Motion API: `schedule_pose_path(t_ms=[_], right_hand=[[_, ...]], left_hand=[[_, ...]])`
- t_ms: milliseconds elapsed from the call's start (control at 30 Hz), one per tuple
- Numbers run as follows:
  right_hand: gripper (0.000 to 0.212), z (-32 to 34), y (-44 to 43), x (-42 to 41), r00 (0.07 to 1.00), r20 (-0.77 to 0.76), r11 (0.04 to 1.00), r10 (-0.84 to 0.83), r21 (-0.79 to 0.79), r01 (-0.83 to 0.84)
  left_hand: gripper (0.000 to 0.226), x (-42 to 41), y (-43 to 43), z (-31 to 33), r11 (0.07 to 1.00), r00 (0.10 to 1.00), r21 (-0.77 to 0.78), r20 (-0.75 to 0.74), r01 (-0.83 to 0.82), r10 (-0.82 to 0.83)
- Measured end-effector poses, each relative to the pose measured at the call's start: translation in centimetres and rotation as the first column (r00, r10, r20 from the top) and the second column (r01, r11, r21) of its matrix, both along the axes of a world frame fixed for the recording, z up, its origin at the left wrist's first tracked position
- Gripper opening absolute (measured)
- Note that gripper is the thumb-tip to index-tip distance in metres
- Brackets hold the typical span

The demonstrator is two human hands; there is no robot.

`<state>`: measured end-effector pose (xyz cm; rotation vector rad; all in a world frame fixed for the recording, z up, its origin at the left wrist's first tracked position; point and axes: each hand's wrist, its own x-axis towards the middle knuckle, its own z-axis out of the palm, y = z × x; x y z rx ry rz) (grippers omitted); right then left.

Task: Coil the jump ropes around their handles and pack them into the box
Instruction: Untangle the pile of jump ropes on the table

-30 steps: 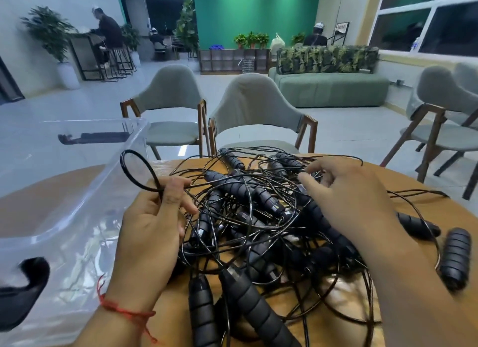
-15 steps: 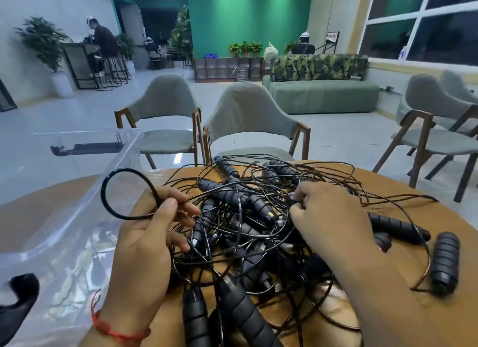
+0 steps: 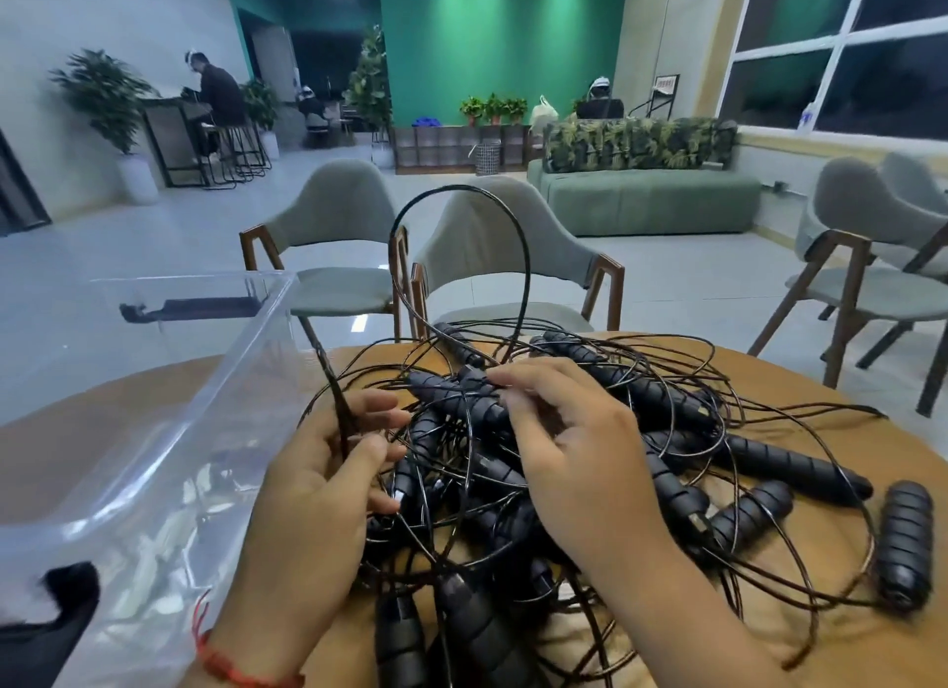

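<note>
Rope tangle (image 3: 790, 464) crowds table (image 3: 831, 431) (box (image 3: 205, 405) open).

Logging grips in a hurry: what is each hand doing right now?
Left hand: pinching a black cord.
Right hand: fingers on the rope tangle; grip cannot be told.

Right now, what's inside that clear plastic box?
The ropes lie beside the clear plastic box; inside shows only glare and the wooden table beneath. A black shape covers its near corner.

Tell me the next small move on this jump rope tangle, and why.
Probably hold the tangled pile down with the right hand and draw the left hand up: it pinches a black cord whose loop stands clear above the pile, so that rope looks easiest to free.
</note>
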<state>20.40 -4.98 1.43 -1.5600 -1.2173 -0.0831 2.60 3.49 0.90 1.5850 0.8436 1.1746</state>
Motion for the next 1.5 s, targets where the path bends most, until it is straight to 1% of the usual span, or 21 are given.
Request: schedule_pose_path(t_ms=[67,133,200,267,300,400,500,567,633,733,833,867,900,933,967,1033,1067,1233,1333,1433,1500], right_hand=[[0.027,0.3,-0.1,0.2,0.98,-0.167,0.993,0.108,-0.022,-0.114],[0.03,0.2,0.1,-0.1,0.885,-0.418,0.975,0.206,0.015,-0.22],[0.029,0.1,0.7,-0.2,0.616,-0.722,0.948,0.316,0.217,-0.232],[0.037,-0.4,1.3,0.3,0.364,-0.835,0.91,0.413,0.386,-0.149],[0.042,-0.6,1.5,0.6,0.307,-0.854,0.907,0.42,0.403,-0.12],[0.028,-0.8,1.7,1.1,0.369,-0.884,0.958,0.286,0.25,-0.142],[0.017,-0.5,1.5,1.2,0.423,-0.886,0.982,0.188,0.165,-0.092],[0.019,0.1,1.1,1.5,0.41,-0.894,0.983,0.182,0.172,-0.061],[0.022,0.7,0.5,1.7,0.403,-0.899,0.985,0.171,0.165,-0.049],[0.031,1.6,-0.7,1.9,0.336,-0.926,0.985,0.17,0.161,-0.053],[0.036,2.7,-1.6,1.6,0.193,-0.943,0.963,0.271,0.263,-0.064],[0.037,3.1,-1.9,1.3,0.139,-0.94,0.95,0.312,0.307,-0.055],[0.037,3.5,-2.1,1.0,0.089,-0.933,0.938,0.348,0.346,-0.039],[0.036,3.8,-2.3,0.8,0.051,-0.926,0.927,0.374,0.374,-0.02],[0.035,4.0,-2.5,0.7,0.025,-0.919,0.919,0.394,0.394,-0.009],[0.035,4.2,-2.9,0.5,-0.023,-0.895,0.895,0.445,0.445,-0.034],[0.037,4.3,-2.9,0.4,-0.045,-0.881,0.88,0.471,0.473,-0.05],[0.049,4.2,-1.9,0.1,-0.149,-0.836,0.841,0.528,0.539,-0.047],[0.053,4.4,-1.5,0.1,-0.226,-0.794,0.814,0.564,0.581,-0.009],[0.052,4.3,-1.5,1.5,-0.252,-0.759,0.793,0.6,0.607,0.058],[0.052,4.0,-1.2,2.7,-0.258,-0.738,0.779,0.623,0.617,0.115]], left_hand=[[0.047,-0.2,0.0,0.1,1.0,0.999,0.013,-0.037,0.018,-0.017],[0.052,-0.7,0.2,0.3,0.999,0.995,0.02,-0.089,0.047,-0.045],[0.049,-1.2,0.1,0.6,0.99,0.975,0.042,-0.181,0.137,-0.128],[0.049,-1.6,-0.2,1.1,0.959,0.919,0.033,-0.297,0.282,-0.26],[0.05,-1.7,-0.3,1.2,0.939,0.882,0.02,-0.352,0.342,-0.314],[0.05,-1.6,-0.6,1.4,0.934,0.799,0.05,-0.536,0.354,-0.274],[0.053,-2.3,-0.8,2.4,0.95,0.781,0.089,-0.595,0.3,-0.191],[0.053,-1.7,-0.6,3.9,0.974,0.777,0.005,-0.603,0.228,-0.179],[0.019,-2.4,-0.9,4.7,0.933,0.839,-0.169,-0.408,0.318,-0.36],[0.026,-1.4,-1.5,4.7,0.884,0.868,-0.235,-0.204,0.405,-0.452],[0.074,-3.3,-4.3,7.5,0.823,0.781,-0.222,-0.262,0.523,-0.567],[0.137,-3.8,-4.9,7.5,0.762,0.717,-0.182,-0.258,0.621,-0.647],[0.09,-4.1,-5.9,7.7,0.718,0.631,-0.168,-0.372,0.675,-0.681],[0.048,-4.5,-6.2,8.1,0.772,0.734,-0.105,-0.251,0.627,-0.631],[0.074,-4.7,-6.5,8.8,0.689,0.645,-0.093,-0.28,0.719,-0.711],[0.081,-7.1,-5.6,7.8,0.519,0.477,-0.121,-0.265,0.846,-0.838],[0.085,-7.3,-5.1,7.4,0.519,0.483,-0.062,-0.283,0.853,-0.828],[0.096,-2.1,-6.1,4.9,0.841,0.8,-0.012,-0.301,0.541,-0.519],[0.083,0.1,-7.4,3.5,0.867,0.716,0.073,-0.599,0.494,-0.358],[0.019,0.8,-6.4,2.6,0.86,0.681,0.188,-0.697,0.475,-0.223],[0.032,0.5,-5.7,2.3,0.86,0.685,0.219,-0.704,0.461,-0.188]])
